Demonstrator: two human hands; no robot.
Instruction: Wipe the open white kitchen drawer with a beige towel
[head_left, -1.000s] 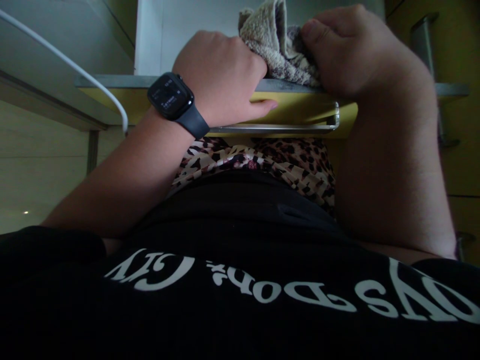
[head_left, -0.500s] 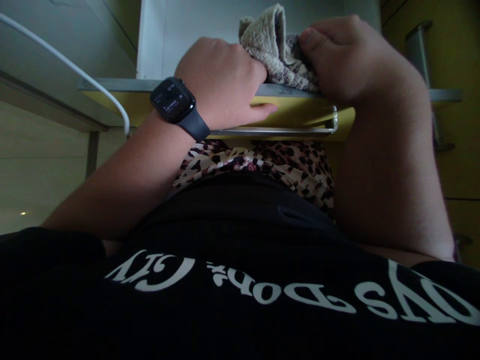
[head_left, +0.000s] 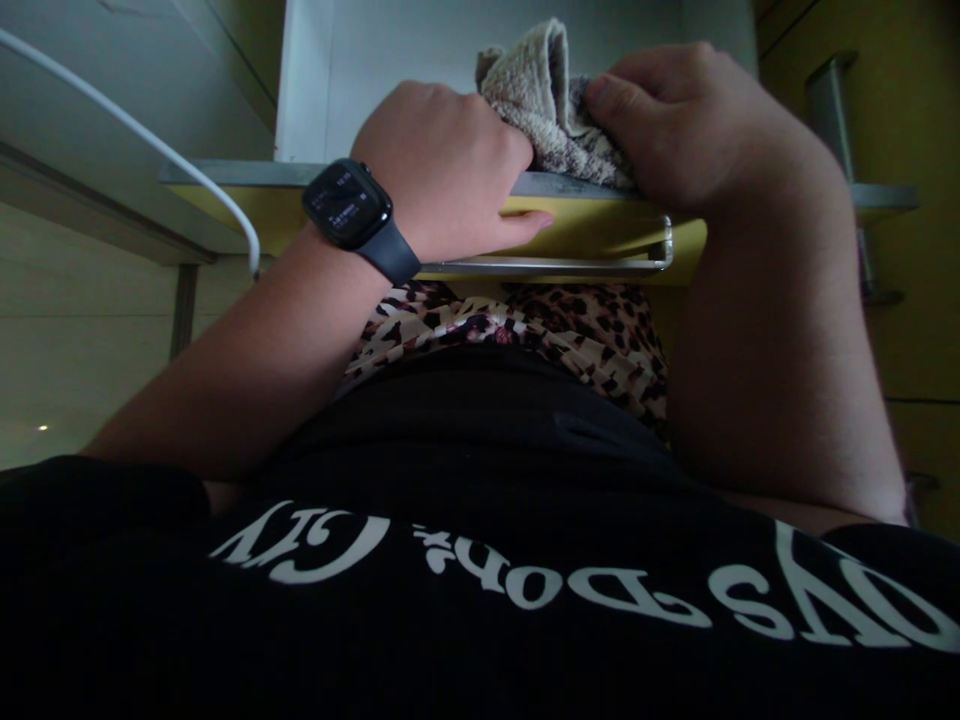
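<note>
A pulled-out drawer point(head_left: 589, 228) with a yellow front and a grey top edge is in front of my body. My left hand point(head_left: 442, 165), a black watch on its wrist, is hooked over the top edge. Its thumb lies along the yellow face, while the other fingers bend down inside, their tips hidden. Bunched in my right hand point(head_left: 682, 125) is a grey-beige terry cloth point(head_left: 547, 100), pressed on the drawer's top edge. The right thumb rests against the cloth, and the fingers beneath are out of sight.
Below the edge, a metal handle point(head_left: 555, 266) runs across the drawer front. A white cable point(head_left: 135, 120) arcs down on the left. At the right stands a yellow cabinet face with a metal handle point(head_left: 832, 110). Pale floor point(head_left: 82, 330) shows at the lower left.
My right hand and the cloth have shifted slightly left and down in the picture. The drawer edge appears a touch lower. My left hand keeps its hold.
</note>
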